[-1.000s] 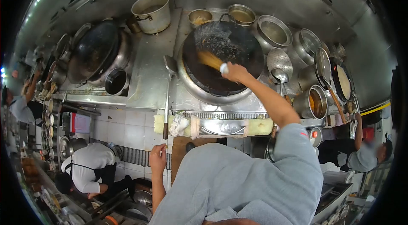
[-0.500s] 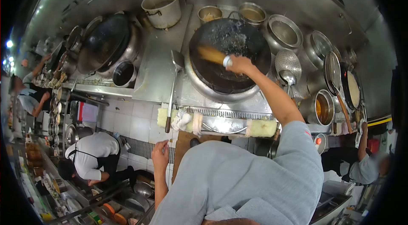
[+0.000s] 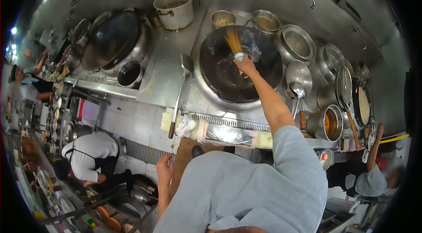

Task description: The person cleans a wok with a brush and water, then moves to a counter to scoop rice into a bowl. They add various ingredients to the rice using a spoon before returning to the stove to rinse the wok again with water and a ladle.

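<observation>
My right hand [image 3: 247, 65] is wrapped round the handle of a bamboo wok brush [image 3: 233, 41]. A pale band circles the brush just above my fingers, and its tan bristles fan toward the far side of the large dark wok [image 3: 220, 79]. Whitish water or foam lies in the wok beside the bristles. Down by my left side hangs my left hand [image 3: 165, 168], its fingers curled in with nothing seen in them. It is apart from the stove. A long-handled wok spatula [image 3: 178, 94] leans on the counter left of the wok.
A perforated ladle [image 3: 299, 74] and a metal pot of orange liquid [image 3: 330, 123] sit at the right. Behind the wok are small metal bowls [image 3: 223, 18]. A tall pot [image 3: 176, 11] stands back left. One person [image 3: 94, 156] bends over at left; another [image 3: 376, 178] is at right.
My right hand has turned the brush so its bristles swing from pointing left to pointing up at the wok's far side. The view has shifted slightly. The person at right has moved an arm.
</observation>
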Motion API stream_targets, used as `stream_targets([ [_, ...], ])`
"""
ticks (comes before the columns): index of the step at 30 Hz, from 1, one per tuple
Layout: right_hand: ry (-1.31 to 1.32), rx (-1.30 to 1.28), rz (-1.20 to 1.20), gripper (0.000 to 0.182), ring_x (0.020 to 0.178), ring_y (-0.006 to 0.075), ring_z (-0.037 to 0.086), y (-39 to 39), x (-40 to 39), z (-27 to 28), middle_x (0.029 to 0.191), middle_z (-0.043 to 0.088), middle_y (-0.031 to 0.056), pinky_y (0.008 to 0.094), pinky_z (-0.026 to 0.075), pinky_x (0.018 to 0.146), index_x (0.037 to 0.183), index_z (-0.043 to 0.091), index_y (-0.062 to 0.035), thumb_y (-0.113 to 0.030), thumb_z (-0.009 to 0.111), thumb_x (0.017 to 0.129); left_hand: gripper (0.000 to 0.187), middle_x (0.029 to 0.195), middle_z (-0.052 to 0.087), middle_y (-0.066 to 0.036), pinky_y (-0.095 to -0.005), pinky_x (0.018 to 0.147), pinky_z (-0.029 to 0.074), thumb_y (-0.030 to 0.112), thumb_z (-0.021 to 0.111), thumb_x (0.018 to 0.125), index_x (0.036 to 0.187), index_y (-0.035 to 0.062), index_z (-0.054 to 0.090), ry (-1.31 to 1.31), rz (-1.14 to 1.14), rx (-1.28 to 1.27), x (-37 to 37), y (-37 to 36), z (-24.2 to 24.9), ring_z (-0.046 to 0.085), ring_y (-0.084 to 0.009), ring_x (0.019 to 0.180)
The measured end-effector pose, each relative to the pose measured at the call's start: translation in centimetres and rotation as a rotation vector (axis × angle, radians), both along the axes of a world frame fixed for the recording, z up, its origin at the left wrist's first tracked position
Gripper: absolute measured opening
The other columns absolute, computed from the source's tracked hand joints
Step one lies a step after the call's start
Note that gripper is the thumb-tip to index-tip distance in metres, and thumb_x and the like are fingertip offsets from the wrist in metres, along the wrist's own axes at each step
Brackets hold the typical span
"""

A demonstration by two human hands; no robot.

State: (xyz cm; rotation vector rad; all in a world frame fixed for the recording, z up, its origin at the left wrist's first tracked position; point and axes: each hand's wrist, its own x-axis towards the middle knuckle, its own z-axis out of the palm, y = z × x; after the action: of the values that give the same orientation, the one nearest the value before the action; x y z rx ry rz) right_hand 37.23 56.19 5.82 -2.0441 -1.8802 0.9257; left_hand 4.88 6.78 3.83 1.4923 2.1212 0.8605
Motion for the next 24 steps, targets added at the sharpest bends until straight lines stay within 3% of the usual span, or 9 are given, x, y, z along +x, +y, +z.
stream_targets([
  [4, 0.001, -0.326, 0.386, 0.068, 0.057, 0.0269, 0.068, -6.3, 1.0, 5.7, 0.095, 0.067, 0.0181, 0.0414, 0.057, 0.045, 0.135, 0.04, -0.009, -0.045, 0.067, 0.084, 0.014, 0.093, 0.068, -0.016, -0.0418, 0.077, 0.051, 0.003, 0.063, 0.088, 0.099, 0.0028, 0.071, -0.003, 0.068, 0.017, -1.7, -0.5, 0.0, 0.065, -0.0355, 0.087],
  [5, -0.042, -0.416, 0.42, 0.067, 0.067, 0.0308, 0.07, -8.5, 1.9, 10.3, 0.099, 0.069, 0.0194, 0.0446, 0.059, 0.055, 0.134, 0.046, -0.0106, -0.048, 0.069, 0.082, 0.013, 0.093, 0.068, -0.016, -0.0419, 0.077, 0.051, 0.003, 0.064, 0.088, 0.099, 0.0028, 0.07, 0.025, 0.085, 0.029, -2.3, -0.9, 0.2, 0.065, -0.0353, 0.087],
  [8, -0.516, -0.161, 0.672, 0.065, 0.081, 0.0345, 0.071, -2.3, 8.7, 4.9, 0.106, 0.069, 0.0206, 0.0467, 0.059, 0.072, 0.13, 0.053, -0.0112, -0.05, 0.071, 0.081, 0.012, 0.092, 0.067, -0.015, -0.0418, 0.077, 0.051, 0.002, 0.066, 0.086, 0.097, 0.0017, 0.07, 0.055, 0.144, 0.034, -3.7, -0.9, -0.8, 0.064, -0.0347, 0.086],
  [10, -0.569, -0.092, 0.457, 0.065, 0.093, 0.0364, 0.07, 0.1, 7.8, 5.1, 0.113, 0.068, 0.0207, 0.0457, 0.055, 0.085, 0.126, 0.057, -0.0108, -0.053, 0.072, 0.079, 0.013, 0.092, 0.067, -0.015, -0.0415, 0.076, 0.051, 0.002, 0.067, 0.085, 0.097, 0.0013, 0.069, 0.134, 0.099, 0.009, -4.0, 0.0, -0.8, 0.064, -0.0344, 0.085],
  [12, -0.506, 0.035, 0.41, 0.068, 0.093, 0.0362, 0.07, 2.6, 5.7, 3.8, 0.108, 0.069, 0.0195, 0.0479, 0.059, 0.073, 0.127, 0.053, -0.0082, -0.052, 0.073, 0.079, 0.017, 0.092, 0.067, -0.015, -0.0393, 0.075, 0.051, 0.005, 0.067, 0.086, 0.103, 0.0019, 0.069, -0.004, 0.064, 0.025, -3.3, 2.1, -0.8, 0.065, -0.0299, 0.085],
  [16, -0.279, -0.236, 0.404, 0.069, 0.07, 0.0323, 0.071, -2.5, 1.6, 7.2, 0.098, 0.069, 0.0171, 0.0435, 0.059, 0.047, 0.131, 0.047, -0.01, -0.049, 0.073, 0.08, 0.022, 0.094, 0.068, -0.013, -0.0355, 0.074, 0.051, 0.01, 0.069, 0.086, 0.107, 0.0024, 0.069, -0.307, -0.003, -0.177, -1.8, 4.1, -6.8, 0.065, -0.0239, 0.083],
  [19, -0.455, -0.427, 0.524, 0.064, 0.071, 0.0315, 0.071, -5.5, 2.7, 11.8, 0.105, 0.069, 0.0173, 0.044, 0.06, 0.054, 0.129, 0.052, -0.0085, -0.047, 0.071, 0.081, 0.047, 0.094, 0.068, -0.012, -0.0328, 0.065, 0.051, 0.013, 0.072, 0.083, 0.128, 0.0078, 0.059, -0.327, -0.124, -0.288, -1.3, 3.5, -20.4, 0.065, -0.0198, 0.074],
  [22, -0.633, -0.087, 0.59, 0.064, 0.078, 0.0323, 0.071, 1.4, 6.9, 4.5, 0.106, 0.068, 0.0187, 0.0428, 0.059, 0.054, 0.125, 0.053, -0.0062, -0.05, 0.07, 0.082, 0.075, 0.094, 0.067, -0.01, -0.0313, 0.055, 0.05, 0.01, 0.072, 0.081, 0.147, 0.017, 0.038, -1.015, 0.302, -0.523, 1.6, 5.5, -23.7, 0.064, -0.0173, 0.067],
  [24, -0.618, 0.132, 0.461, 0.065, 0.089, 0.0339, 0.071, 3.4, 5.9, 2.4, 0.11, 0.068, 0.0193, 0.0447, 0.061, 0.064, 0.128, 0.053, -0.0071, -0.051, 0.069, 0.082, 0.085, 0.095, 0.065, -0.009, -0.029, 0.048, 0.048, 0.008, 0.071, 0.079, 0.15, 0.0155, 0.026, -0.982, 0.279, -0.55, 2.8, 8.1, -22.5, 0.063, -0.0152, 0.065],
])
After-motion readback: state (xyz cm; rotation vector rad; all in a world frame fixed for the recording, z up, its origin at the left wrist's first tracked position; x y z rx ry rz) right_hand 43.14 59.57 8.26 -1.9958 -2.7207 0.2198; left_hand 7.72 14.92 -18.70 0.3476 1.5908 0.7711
